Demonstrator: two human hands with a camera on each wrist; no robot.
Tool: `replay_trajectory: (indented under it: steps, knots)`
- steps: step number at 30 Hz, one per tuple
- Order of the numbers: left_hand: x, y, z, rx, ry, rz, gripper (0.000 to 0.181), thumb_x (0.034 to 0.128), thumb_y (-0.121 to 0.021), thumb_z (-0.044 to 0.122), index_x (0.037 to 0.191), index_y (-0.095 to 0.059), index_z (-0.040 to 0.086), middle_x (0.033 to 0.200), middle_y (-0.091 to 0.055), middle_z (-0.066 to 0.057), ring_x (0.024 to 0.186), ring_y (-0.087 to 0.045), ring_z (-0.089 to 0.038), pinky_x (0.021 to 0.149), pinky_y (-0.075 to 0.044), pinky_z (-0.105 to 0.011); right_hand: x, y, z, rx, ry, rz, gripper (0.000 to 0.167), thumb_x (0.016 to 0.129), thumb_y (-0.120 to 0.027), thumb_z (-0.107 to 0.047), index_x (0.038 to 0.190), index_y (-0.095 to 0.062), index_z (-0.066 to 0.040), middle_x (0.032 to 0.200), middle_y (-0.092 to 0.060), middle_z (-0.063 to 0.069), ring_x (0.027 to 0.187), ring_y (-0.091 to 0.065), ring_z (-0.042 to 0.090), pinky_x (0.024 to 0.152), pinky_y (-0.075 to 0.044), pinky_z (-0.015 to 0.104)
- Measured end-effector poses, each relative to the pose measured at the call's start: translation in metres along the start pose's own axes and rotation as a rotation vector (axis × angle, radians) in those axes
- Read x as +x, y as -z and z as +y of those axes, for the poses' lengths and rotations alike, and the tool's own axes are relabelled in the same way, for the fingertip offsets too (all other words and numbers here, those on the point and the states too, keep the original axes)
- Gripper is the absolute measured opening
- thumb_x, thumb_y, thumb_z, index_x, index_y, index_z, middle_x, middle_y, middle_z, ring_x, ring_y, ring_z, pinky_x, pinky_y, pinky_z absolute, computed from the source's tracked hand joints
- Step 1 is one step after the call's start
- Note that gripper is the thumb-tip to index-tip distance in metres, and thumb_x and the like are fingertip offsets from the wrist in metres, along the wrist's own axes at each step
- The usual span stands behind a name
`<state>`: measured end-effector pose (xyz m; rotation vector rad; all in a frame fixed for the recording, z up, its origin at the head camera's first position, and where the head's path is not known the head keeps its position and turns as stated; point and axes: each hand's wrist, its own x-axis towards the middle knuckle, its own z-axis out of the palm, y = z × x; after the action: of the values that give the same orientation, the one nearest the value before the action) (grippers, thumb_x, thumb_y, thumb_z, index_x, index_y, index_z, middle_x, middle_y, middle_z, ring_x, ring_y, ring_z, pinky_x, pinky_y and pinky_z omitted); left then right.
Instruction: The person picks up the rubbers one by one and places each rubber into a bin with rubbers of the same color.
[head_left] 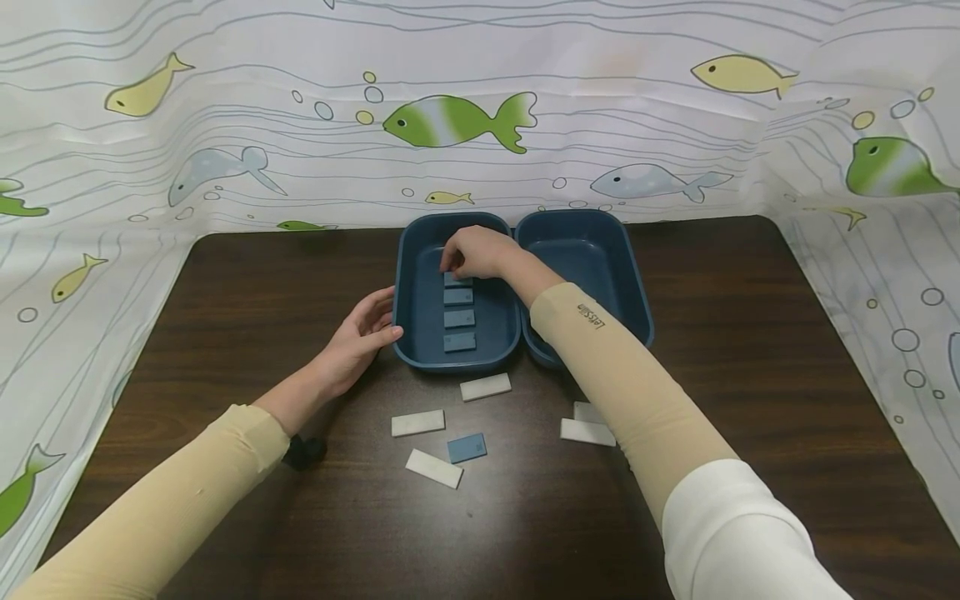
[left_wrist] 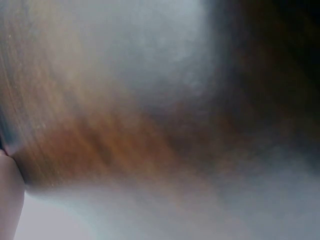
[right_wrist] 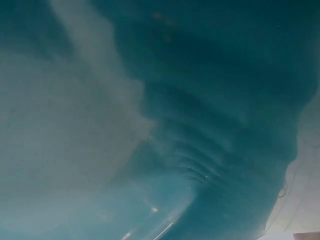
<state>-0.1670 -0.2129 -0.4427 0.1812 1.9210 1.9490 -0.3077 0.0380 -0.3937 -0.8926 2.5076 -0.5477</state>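
Note:
Two dark blue trays stand side by side on the table. My right hand (head_left: 482,252) reaches into the left tray (head_left: 495,342) and pinches a small blue rectangular tile (head_left: 462,282) at the far end of a column. Several matching blue tiles (head_left: 459,318) lie below it, spaced apart on the tray floor. At the tray's left side, my left hand (head_left: 358,343) touches the outer wall with thumb and fingertips, its fingers loosely bent. The left wrist view has only a fingertip (left_wrist: 9,195) and blurred table; the right wrist view is mostly blurred blue tray wall (right_wrist: 215,125).
On the right, the other blue tray (head_left: 577,242) is partly covered by my right forearm. Nearer lie a loose blue tile (head_left: 467,448) and several white tiles (head_left: 417,423), two of them (head_left: 587,432) beside the right sleeve. A fish-printed sheet (head_left: 300,100) surrounds the dark table (head_left: 262,292).

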Motion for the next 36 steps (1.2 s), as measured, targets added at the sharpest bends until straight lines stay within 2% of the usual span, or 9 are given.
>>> replay_trajectory:
  steps: [19, 27, 36]
  knots:
    - [0.0001, 0.0004, 0.0005, 0.009, 0.006, 0.008, 0.069, 0.1071, -0.055, 0.005, 0.167, -0.022, 0.008, 0.17, -0.027, -0.02, 0.136, -0.046, -0.011, 0.108, -0.042, -0.015, -0.0009, 0.0, -0.0004, 0.007, -0.007, 0.045, 0.021, 0.104, -0.067, -0.013, 0.122, -0.077, -0.012, 0.122, -0.074, 0.007, 0.113, -0.066, 0.021, 0.105, -0.053, 0.039]
    - [-0.0003, 0.0007, 0.0013, 0.015, 0.016, 0.011, 0.069, 0.1069, -0.055, 0.006, 0.167, -0.022, 0.008, 0.17, -0.027, -0.02, 0.139, -0.044, -0.015, 0.108, -0.041, -0.015, -0.0022, 0.0005, 0.0007, 0.058, 0.022, 0.084, 0.024, 0.103, -0.064, -0.012, 0.123, -0.077, -0.009, 0.121, -0.075, 0.008, 0.109, -0.066, 0.021, 0.103, -0.053, 0.038]
    - [-0.0003, -0.0002, 0.001, 0.003, 0.008, 0.011, 0.07, 0.1065, -0.056, 0.005, 0.167, -0.022, 0.007, 0.17, -0.026, -0.021, 0.138, -0.044, -0.013, 0.108, -0.042, -0.015, -0.0041, 0.0028, 0.0025, 0.123, 0.07, 0.133, 0.024, 0.103, -0.064, -0.011, 0.123, -0.077, -0.006, 0.119, -0.077, 0.01, 0.107, -0.068, 0.022, 0.102, -0.054, 0.037]
